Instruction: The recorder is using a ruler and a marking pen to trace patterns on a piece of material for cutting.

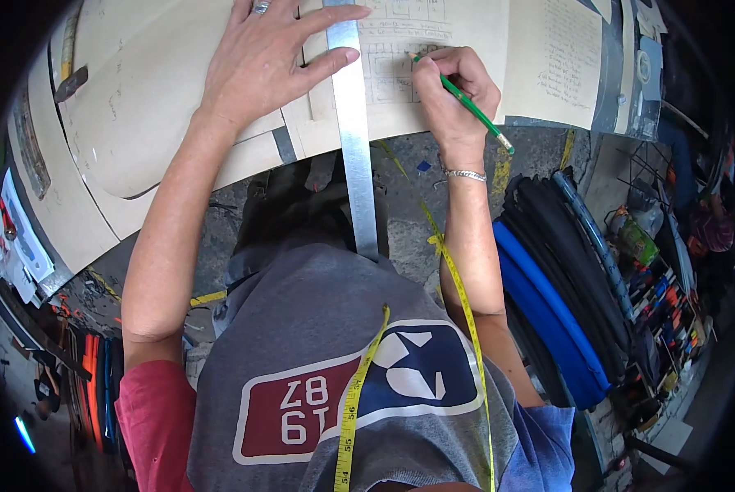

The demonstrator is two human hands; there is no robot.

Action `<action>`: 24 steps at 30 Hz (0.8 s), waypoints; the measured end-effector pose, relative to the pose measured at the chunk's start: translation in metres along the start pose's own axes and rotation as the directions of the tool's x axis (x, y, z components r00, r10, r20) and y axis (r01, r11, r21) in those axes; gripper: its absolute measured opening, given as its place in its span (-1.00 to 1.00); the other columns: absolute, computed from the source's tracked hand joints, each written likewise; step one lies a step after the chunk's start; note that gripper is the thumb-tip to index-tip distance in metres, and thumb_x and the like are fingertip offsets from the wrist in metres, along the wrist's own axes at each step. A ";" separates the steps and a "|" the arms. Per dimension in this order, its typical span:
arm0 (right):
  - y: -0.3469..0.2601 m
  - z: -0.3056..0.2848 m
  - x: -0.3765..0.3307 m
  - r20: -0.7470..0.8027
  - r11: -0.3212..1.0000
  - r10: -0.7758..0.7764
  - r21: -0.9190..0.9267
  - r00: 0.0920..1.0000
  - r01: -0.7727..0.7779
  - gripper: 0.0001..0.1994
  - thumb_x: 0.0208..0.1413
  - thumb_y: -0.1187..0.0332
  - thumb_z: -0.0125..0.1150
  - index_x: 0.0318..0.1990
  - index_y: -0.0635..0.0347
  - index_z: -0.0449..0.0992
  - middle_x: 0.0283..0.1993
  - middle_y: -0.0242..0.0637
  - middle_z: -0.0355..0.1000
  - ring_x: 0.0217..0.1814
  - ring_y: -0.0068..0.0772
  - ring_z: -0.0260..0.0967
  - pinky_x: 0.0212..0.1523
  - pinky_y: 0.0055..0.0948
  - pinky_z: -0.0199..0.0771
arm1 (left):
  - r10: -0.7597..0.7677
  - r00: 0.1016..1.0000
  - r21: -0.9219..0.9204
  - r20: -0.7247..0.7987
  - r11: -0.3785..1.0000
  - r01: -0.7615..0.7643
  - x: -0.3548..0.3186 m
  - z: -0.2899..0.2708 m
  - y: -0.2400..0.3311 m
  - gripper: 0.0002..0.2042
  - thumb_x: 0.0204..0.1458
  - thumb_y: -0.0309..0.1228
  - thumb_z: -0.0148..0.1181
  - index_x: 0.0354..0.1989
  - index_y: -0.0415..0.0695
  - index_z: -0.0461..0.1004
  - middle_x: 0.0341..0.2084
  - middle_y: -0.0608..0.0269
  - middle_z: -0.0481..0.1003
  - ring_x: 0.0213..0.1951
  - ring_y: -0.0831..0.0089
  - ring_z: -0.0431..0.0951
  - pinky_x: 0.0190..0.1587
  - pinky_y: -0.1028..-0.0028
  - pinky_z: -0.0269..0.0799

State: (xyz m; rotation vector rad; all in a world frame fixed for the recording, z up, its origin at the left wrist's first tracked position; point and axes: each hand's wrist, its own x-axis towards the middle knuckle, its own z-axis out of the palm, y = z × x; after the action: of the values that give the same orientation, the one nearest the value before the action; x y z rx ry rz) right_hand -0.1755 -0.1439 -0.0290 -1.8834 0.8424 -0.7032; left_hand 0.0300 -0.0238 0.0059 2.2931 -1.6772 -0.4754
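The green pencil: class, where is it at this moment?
In the head view, the green pencil is upper right of centre, held in the right hand, its tip on the drawn paper sheet just right of the metal ruler.

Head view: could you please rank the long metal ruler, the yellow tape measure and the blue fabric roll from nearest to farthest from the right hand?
From the right hand:
1. Long metal ruler, just left.
2. Yellow tape measure, below, along the forearm.
3. Blue fabric roll, lower right.
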 end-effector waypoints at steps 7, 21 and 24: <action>0.005 0.003 -0.001 0.028 0.988 -0.069 -0.133 0.997 0.073 -0.87 0.11 0.59 0.29 -0.43 0.30 0.44 -0.29 -0.25 0.60 -0.26 -0.62 0.50 -0.19 -0.58 0.55 | -0.045 0.997 0.033 0.062 0.999 0.043 0.004 -0.007 0.007 -0.46 0.16 0.17 0.15 0.27 0.29 0.51 0.49 -0.04 0.10 0.55 0.06 -0.02 0.58 -0.07 -0.32; 0.000 0.000 0.000 0.079 0.986 -0.049 -0.155 0.996 0.061 -0.87 0.12 0.56 0.31 -0.42 0.28 0.46 -0.30 -0.28 0.61 -0.26 -0.64 0.50 -0.18 -0.59 0.55 | -0.025 0.999 0.026 0.028 0.999 0.024 0.002 -0.003 0.003 -0.47 0.15 0.16 0.16 0.27 0.27 0.52 0.48 -0.06 0.11 0.54 0.03 -0.01 0.58 -0.07 -0.31; 0.000 0.000 0.000 0.080 0.992 -0.021 -0.121 0.997 0.031 -0.87 0.12 0.55 0.32 -0.41 0.28 0.46 -0.30 -0.29 0.61 -0.24 -0.64 0.50 -0.17 -0.59 0.55 | -0.012 1.000 0.023 0.013 1.000 0.012 0.001 -0.003 0.002 -0.47 0.15 0.15 0.16 0.26 0.27 0.52 0.48 -0.06 0.11 0.54 0.03 0.00 0.58 -0.07 -0.31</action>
State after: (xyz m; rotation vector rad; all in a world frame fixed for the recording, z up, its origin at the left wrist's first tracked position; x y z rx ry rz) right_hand -0.1757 -0.1437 -0.0287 -2.0212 0.8285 -0.6014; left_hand 0.0294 -0.0257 0.0095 2.3224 -1.6841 -0.4777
